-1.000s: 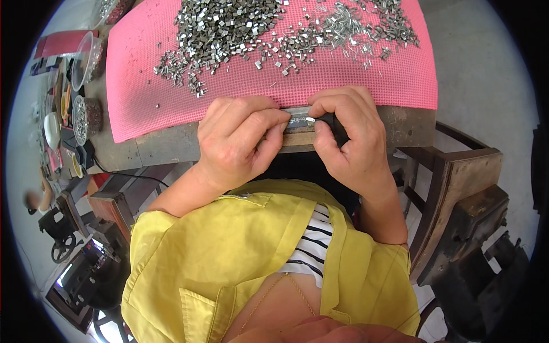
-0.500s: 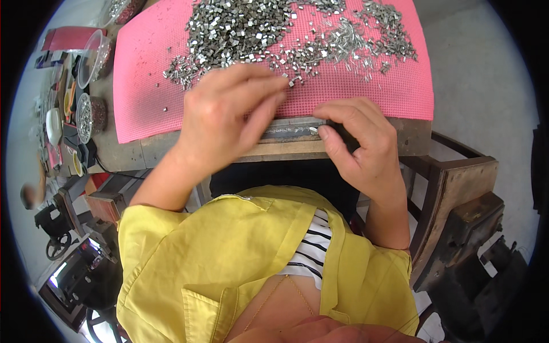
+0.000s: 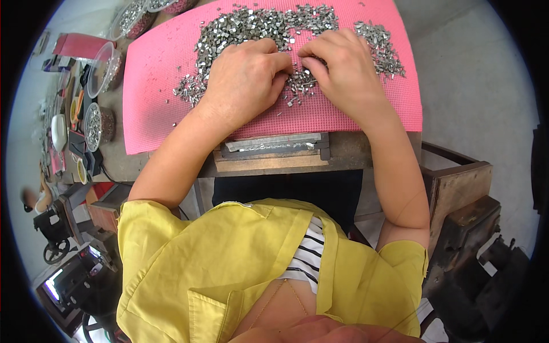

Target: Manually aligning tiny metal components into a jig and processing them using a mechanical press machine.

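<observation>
Small silvery metal pieces [image 3: 243, 27] lie heaped on a pink textured mat [image 3: 154, 108]. My left hand [image 3: 247, 77] rests at the near side of the heap, its fingers curled and thumb drawn in. Facing it, my right hand [image 3: 346, 74] bends over the pieces with thumb and forefinger close together. Whatever sits between the fingertips of either hand is too small or hidden to make out. At the table's front edge, between my forearms, lies a narrow metal fixture [image 3: 274, 146] holding a row of tiny bright pieces, with neither hand on it.
Clear plastic tubs [image 3: 100, 127] of small metal pieces stand along the left side of the table. Near them are a white object [image 3: 59, 132] and assorted tools. To the right is a wooden frame [image 3: 457, 186]. Another person [image 3: 41, 197] shows at the far left.
Both hands have moved away from the fixture, up to the metal pieces on the mat. My right hand has left the fixture's right end, and the row of pieces now shows fully.
</observation>
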`<action>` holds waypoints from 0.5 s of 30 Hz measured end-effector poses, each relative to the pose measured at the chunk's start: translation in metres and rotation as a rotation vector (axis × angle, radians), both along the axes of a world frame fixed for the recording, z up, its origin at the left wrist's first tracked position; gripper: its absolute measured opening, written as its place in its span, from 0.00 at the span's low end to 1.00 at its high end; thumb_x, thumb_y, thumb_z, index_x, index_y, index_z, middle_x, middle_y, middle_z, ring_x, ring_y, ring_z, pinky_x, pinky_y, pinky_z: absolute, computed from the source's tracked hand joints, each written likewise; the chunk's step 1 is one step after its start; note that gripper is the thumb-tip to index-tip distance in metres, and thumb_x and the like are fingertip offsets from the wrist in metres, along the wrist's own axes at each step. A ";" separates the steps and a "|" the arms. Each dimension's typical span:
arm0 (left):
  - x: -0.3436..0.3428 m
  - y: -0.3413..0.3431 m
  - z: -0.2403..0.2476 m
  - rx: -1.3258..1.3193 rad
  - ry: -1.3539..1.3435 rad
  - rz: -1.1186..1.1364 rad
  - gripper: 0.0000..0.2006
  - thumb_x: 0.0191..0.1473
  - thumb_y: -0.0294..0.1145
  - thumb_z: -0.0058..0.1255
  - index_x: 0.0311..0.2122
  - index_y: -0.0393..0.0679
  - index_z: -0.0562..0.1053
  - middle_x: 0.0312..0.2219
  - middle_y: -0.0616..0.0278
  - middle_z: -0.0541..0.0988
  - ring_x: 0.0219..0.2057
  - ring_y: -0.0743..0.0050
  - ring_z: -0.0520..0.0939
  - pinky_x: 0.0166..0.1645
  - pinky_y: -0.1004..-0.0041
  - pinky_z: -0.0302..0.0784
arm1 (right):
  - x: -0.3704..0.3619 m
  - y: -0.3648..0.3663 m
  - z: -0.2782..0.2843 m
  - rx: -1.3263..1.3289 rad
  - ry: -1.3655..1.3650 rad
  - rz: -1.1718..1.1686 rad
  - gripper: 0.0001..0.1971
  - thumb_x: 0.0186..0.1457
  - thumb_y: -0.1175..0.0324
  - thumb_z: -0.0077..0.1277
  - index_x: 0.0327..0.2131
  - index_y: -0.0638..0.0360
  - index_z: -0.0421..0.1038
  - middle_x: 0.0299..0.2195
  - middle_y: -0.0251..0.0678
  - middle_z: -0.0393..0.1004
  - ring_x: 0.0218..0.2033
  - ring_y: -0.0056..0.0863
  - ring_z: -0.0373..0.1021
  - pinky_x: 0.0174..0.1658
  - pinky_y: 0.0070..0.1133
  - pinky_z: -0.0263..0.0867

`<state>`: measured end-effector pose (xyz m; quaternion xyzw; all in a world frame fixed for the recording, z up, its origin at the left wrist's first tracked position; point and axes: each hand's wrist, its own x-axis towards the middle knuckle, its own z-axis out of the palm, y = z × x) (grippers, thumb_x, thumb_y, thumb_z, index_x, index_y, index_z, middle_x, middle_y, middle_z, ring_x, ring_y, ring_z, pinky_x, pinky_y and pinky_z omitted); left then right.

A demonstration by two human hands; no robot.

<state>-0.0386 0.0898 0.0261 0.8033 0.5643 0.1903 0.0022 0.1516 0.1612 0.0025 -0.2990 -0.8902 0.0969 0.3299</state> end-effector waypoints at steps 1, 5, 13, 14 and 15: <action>0.001 0.000 0.000 -0.010 0.000 0.014 0.05 0.48 0.28 0.61 0.32 0.45 0.81 0.30 0.60 0.79 0.34 0.56 0.82 0.39 0.61 0.79 | -0.004 0.003 -0.002 -0.001 -0.051 -0.009 0.05 0.55 0.69 0.58 0.35 0.56 0.80 0.34 0.34 0.78 0.40 0.36 0.71 0.47 0.34 0.63; 0.000 0.000 -0.002 -0.007 -0.008 0.010 0.05 0.48 0.28 0.59 0.33 0.42 0.78 0.30 0.58 0.78 0.35 0.53 0.82 0.39 0.59 0.79 | -0.008 0.005 -0.004 -0.001 -0.069 0.000 0.05 0.55 0.70 0.57 0.35 0.58 0.78 0.35 0.37 0.78 0.42 0.37 0.71 0.48 0.35 0.63; -0.007 -0.007 0.004 -0.074 -0.230 0.060 0.07 0.52 0.28 0.59 0.36 0.39 0.76 0.32 0.56 0.78 0.33 0.54 0.82 0.39 0.64 0.78 | 0.008 -0.020 0.008 -0.144 0.272 -0.020 0.03 0.57 0.75 0.54 0.34 0.60 0.71 0.30 0.40 0.76 0.32 0.41 0.73 0.39 0.34 0.69; -0.007 -0.009 0.005 -0.108 -0.273 0.061 0.07 0.53 0.28 0.58 0.36 0.39 0.76 0.32 0.56 0.78 0.33 0.55 0.82 0.39 0.65 0.77 | 0.014 -0.026 0.009 -0.143 0.274 -0.020 0.03 0.57 0.75 0.54 0.34 0.60 0.71 0.30 0.40 0.76 0.32 0.41 0.73 0.39 0.34 0.69; -0.005 -0.010 0.006 -0.106 -0.271 0.060 0.07 0.53 0.28 0.58 0.36 0.39 0.76 0.32 0.56 0.78 0.33 0.55 0.82 0.39 0.65 0.77 | 0.021 -0.031 0.010 -0.200 0.275 -0.030 0.04 0.57 0.74 0.56 0.35 0.61 0.71 0.30 0.39 0.75 0.31 0.38 0.74 0.37 0.32 0.70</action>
